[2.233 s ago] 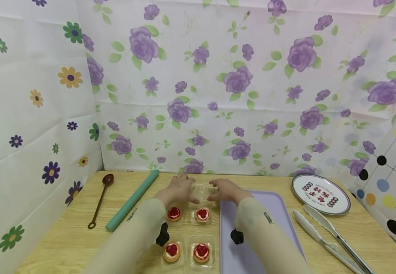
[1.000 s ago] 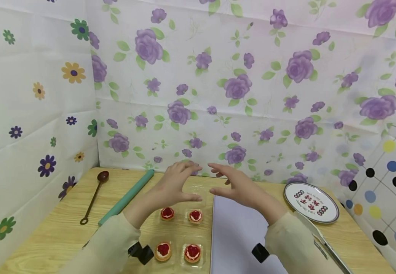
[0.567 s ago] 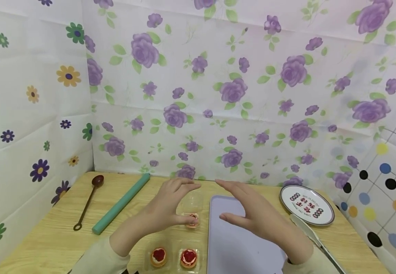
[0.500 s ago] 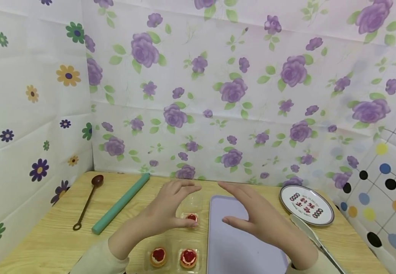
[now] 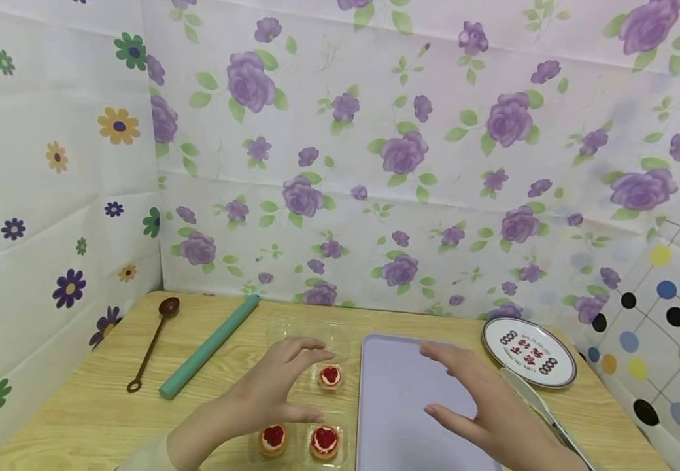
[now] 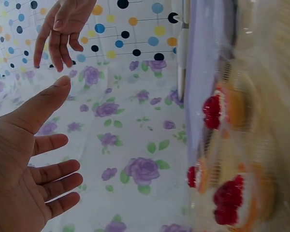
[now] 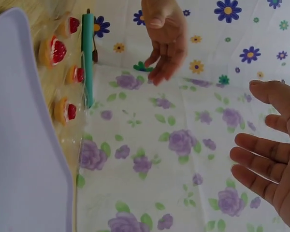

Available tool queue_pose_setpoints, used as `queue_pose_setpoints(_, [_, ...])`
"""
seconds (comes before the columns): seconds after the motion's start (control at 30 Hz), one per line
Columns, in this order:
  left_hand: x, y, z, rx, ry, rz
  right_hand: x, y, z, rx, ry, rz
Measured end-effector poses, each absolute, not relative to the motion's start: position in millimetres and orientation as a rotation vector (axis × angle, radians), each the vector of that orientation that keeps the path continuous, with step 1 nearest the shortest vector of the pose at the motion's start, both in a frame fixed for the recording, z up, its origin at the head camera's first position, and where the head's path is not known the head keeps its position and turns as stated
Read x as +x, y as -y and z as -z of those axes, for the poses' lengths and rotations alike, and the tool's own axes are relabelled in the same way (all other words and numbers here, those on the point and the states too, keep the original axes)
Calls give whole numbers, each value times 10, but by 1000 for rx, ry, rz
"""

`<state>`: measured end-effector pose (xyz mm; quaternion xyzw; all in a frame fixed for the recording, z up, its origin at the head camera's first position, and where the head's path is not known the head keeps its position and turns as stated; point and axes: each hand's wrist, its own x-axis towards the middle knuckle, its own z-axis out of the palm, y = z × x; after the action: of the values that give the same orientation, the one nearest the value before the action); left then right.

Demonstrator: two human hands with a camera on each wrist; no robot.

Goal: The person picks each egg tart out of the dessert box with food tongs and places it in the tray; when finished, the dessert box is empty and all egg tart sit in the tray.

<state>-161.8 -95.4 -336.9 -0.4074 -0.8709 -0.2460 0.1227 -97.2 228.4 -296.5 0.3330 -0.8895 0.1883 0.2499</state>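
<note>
My left hand (image 5: 266, 386) hovers over small red-topped tarts, its fingers relaxed and thumb apart; nothing is in it. My right hand (image 5: 487, 405) hangs above the lavender tray (image 5: 401, 399), also holding nothing, fingers loosely spread. A back tart (image 5: 331, 376) shows just beyond the left fingers, and two front tarts, one on the left (image 5: 272, 439) and one on the right (image 5: 324, 442), sit in clear plastic containers. The left hand hides another tart, which the right wrist view shows. Clear plastic lids (image 5: 334, 337) lie behind the tarts.
A teal rolling pin (image 5: 210, 347) and a dark brown long-handled spoon (image 5: 154, 343) lie at the left. On the right stand a white plate (image 5: 529, 352) with red lettering and metal tongs (image 5: 543, 409), partly behind my right arm. Patterned cloth hangs around the table (image 5: 99, 392).
Both hands have drawn back from the clear plastic at the rear toward me and spread apart, the right hand moving rightward over the tray. The tarts stay in place.
</note>
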Motion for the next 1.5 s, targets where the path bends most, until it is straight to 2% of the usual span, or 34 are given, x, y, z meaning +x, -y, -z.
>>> queue_pose_setpoints(0.4, [-1624,1081,3668,-1228,2706,782,-997,-2664,3265,952,2311,-610])
queue_pose_setpoints(0.83, [-1655,1169,3987,-1230,2842,826,-1091,-3116,3675,686,2348,-598])
queue_pose_setpoints(1.27, [-1640,1159,4166,-1243,2823,696,-1262,-3727,3981,269,2536,-541])
queue_pose_setpoints(1.5, [-1633,1170,4198,-1226,2837,620,-1312,-3956,4082,198,2600,-510])
